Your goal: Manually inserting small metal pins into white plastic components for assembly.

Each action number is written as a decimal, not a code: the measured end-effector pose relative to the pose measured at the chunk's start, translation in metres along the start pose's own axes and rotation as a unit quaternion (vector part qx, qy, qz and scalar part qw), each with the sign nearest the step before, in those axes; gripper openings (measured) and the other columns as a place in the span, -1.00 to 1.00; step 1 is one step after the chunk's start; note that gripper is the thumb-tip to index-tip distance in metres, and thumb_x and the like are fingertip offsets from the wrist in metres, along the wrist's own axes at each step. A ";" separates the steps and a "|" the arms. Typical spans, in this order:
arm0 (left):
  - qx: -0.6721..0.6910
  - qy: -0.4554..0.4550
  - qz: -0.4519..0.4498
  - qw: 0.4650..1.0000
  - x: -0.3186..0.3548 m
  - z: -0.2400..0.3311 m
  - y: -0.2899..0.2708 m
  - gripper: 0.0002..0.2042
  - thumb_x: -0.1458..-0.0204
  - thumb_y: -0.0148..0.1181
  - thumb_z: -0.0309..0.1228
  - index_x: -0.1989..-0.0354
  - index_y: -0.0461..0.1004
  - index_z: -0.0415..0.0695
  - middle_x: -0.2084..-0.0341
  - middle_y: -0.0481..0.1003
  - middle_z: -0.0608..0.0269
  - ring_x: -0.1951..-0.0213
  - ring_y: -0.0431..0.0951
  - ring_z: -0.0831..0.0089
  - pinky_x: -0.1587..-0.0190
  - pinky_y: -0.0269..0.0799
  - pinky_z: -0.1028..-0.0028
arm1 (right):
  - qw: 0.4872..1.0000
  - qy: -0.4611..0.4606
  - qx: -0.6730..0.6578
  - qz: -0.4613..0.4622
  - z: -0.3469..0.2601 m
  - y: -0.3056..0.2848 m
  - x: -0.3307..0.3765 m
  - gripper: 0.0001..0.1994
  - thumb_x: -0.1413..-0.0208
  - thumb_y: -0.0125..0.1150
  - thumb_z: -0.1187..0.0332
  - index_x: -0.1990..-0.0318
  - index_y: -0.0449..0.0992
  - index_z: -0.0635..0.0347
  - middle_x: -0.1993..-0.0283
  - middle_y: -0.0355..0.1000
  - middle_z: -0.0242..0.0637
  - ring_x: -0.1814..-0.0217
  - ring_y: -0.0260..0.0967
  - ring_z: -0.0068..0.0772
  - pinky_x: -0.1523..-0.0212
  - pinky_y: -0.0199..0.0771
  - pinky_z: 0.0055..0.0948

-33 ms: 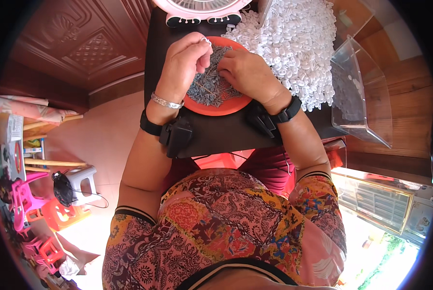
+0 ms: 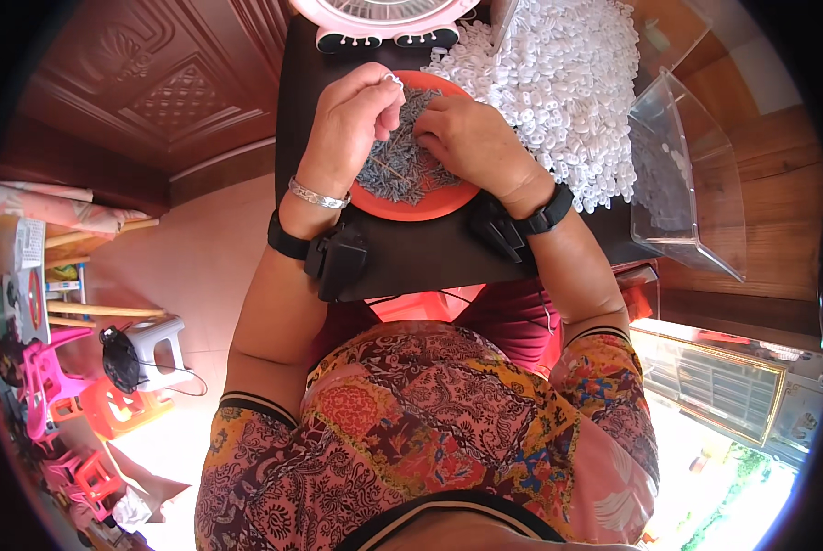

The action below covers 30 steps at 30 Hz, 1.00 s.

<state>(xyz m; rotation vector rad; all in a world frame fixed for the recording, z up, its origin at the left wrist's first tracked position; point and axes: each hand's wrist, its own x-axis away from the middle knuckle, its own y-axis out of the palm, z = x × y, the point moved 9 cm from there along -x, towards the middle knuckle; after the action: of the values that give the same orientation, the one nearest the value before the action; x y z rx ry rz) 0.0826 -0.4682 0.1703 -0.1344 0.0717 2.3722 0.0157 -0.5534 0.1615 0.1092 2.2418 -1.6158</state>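
Note:
A round orange-red dish point(image 2: 410, 211) holds a heap of small grey screws point(image 2: 399, 161). Over its left rim, my left hand point(image 2: 343, 119) is closed, pinching a small white plastic piece point(image 2: 392, 80) between thumb and forefinger. My right hand point(image 2: 474, 142) reaches in from the right with its fingers curled down at the screws. Its fingertips are hidden, so whether it grips a screw does not show. A large pile of similar white plastic pieces point(image 2: 568, 101) lies beyond and right of the dish.
The dish stands on a dark table point(image 2: 411, 253). A pink fan point(image 2: 386, 18) is at the far edge. To the right of the white pile stands a clear plastic bin point(image 2: 673, 174). Black boxes point(image 2: 338, 262) are strapped at both wrists. Plastic stools point(image 2: 122, 404) stand on the floor at left.

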 end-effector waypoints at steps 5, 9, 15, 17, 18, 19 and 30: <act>-0.021 0.007 0.002 1.000 0.001 0.002 0.002 -0.79 -0.10 -0.06 -0.36 0.52 0.38 -0.16 0.65 0.35 0.40 0.58 0.29 0.67 0.48 0.18 0.66 | 0.999 -0.015 0.024 0.014 -0.003 -0.003 0.001 -0.94 0.08 0.16 0.40 0.41 0.48 0.14 0.40 0.38 -0.28 0.30 0.40 -0.14 0.34 0.43 -0.25; -0.022 0.016 0.012 1.000 0.000 0.004 -0.003 -0.79 -0.10 -0.07 -0.35 0.51 0.39 -0.17 0.65 0.36 0.40 0.59 0.29 0.67 0.49 0.19 0.66 | 0.998 -0.003 0.054 0.024 0.003 0.003 -0.002 -0.93 0.07 0.16 0.38 0.41 0.46 0.13 0.40 0.39 -0.29 0.30 0.40 -0.15 0.35 0.43 -0.25; 0.031 0.022 0.048 0.998 -0.002 0.005 -0.015 -0.80 -0.09 -0.04 -0.34 0.50 0.40 -0.16 0.64 0.37 0.39 0.58 0.31 0.67 0.49 0.19 0.65 | 0.998 -0.030 -0.037 0.037 -0.008 -0.009 0.001 -0.89 0.07 0.19 0.36 0.37 0.48 0.14 0.39 0.39 -0.29 0.30 0.40 -0.15 0.33 0.42 -0.25; 0.039 0.022 0.045 0.998 -0.003 0.004 -0.013 -0.79 -0.09 -0.04 -0.33 0.50 0.40 -0.17 0.64 0.38 0.39 0.58 0.32 0.66 0.49 0.20 0.65 | 0.999 -0.026 -0.016 0.019 -0.009 -0.004 0.000 -0.88 0.07 0.20 0.35 0.36 0.49 0.13 0.38 0.39 -0.29 0.30 0.40 -0.15 0.31 0.42 -0.26; 0.047 0.023 0.042 0.998 -0.003 0.003 -0.013 -0.79 -0.09 -0.04 -0.33 0.50 0.40 -0.17 0.64 0.38 0.38 0.59 0.32 0.65 0.49 0.20 0.65 | 1.000 -0.024 0.007 0.000 -0.010 0.000 0.000 -0.87 0.07 0.21 0.34 0.35 0.50 0.13 0.37 0.39 -0.28 0.29 0.40 -0.16 0.30 0.42 -0.26; 0.048 0.022 0.042 0.998 -0.003 0.003 -0.012 -0.79 -0.09 -0.04 -0.33 0.50 0.40 -0.17 0.64 0.38 0.38 0.59 0.32 0.65 0.49 0.20 0.65 | 1.000 -0.024 0.006 0.000 -0.009 0.001 -0.001 -0.87 0.07 0.21 0.34 0.35 0.50 0.13 0.37 0.39 -0.28 0.29 0.40 -0.16 0.30 0.42 -0.26; 0.031 0.008 0.024 0.999 -0.001 0.003 -0.008 -0.79 -0.09 -0.03 -0.32 0.48 0.41 -0.18 0.65 0.38 0.38 0.58 0.32 0.65 0.49 0.19 0.64 | 0.984 0.072 -0.152 0.063 0.015 -0.014 0.000 -0.83 -0.06 0.13 0.30 0.42 0.46 0.23 0.53 0.42 -0.13 0.48 0.41 -0.14 0.43 0.36 -0.30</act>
<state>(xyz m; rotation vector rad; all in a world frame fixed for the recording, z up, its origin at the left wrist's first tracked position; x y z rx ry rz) 0.0884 -0.4631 0.1737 -0.1229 0.1568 2.4144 0.0158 -0.5723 0.1697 0.2874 2.5073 -1.2201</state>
